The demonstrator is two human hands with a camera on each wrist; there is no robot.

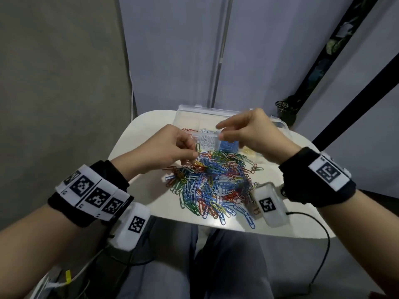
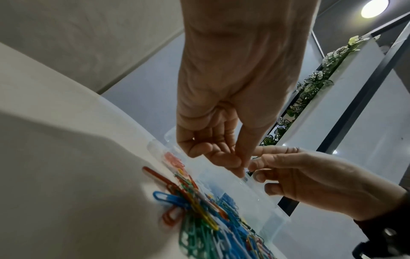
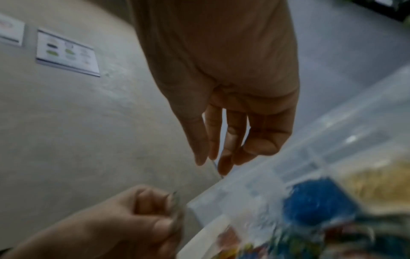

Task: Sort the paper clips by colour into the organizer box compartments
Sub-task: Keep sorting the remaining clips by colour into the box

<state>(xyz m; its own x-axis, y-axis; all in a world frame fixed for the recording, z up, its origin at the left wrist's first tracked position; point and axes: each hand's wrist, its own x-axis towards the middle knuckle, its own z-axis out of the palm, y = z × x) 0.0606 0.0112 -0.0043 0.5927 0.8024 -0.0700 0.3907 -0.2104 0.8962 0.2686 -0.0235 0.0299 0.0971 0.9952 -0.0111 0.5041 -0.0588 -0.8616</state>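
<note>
Above the far half of the table (image 1: pixel 138 130), over the near wall of the organizer box (image 1: pixel 194 108): left hand (image 1: pixel 170 147) with thumb and fingers curled together, pinching a green clip (image 1: pixel 197 147). Close beside it, nearly fingertip to fingertip, right hand (image 1: pixel 252 134) with fingers drawn together round a thin clip (image 3: pixel 216 167), colour too blurred to tell. Whether the two clips are hooked together cannot be told.

Just beyond the fingertips, inside the box: red clips (image 1: pixel 187 129) at the left end, then white clips (image 1: pixel 205 139), blue clips (image 1: pixel 228 145), and yellow clips (image 1: pixel 248 151) toward the right end. No green compartment in view; possibly hidden under the hands.

Nearer, across the middle of the table down to its near edge: mixed pile (image 1: pixel 211 186) of blue, green, red, yellow and white clips, touching the box's near wall.

Judged mid-sort, well short of done, given the size of the pile. Step in hand: carrying picked clips to the box, perhaps pulling two apart first. Next move calls for parting the hands, matching each clip to its colour's compartment, letting go low over it so nothing bounces across a divider, then reaching back to the pile.
</note>
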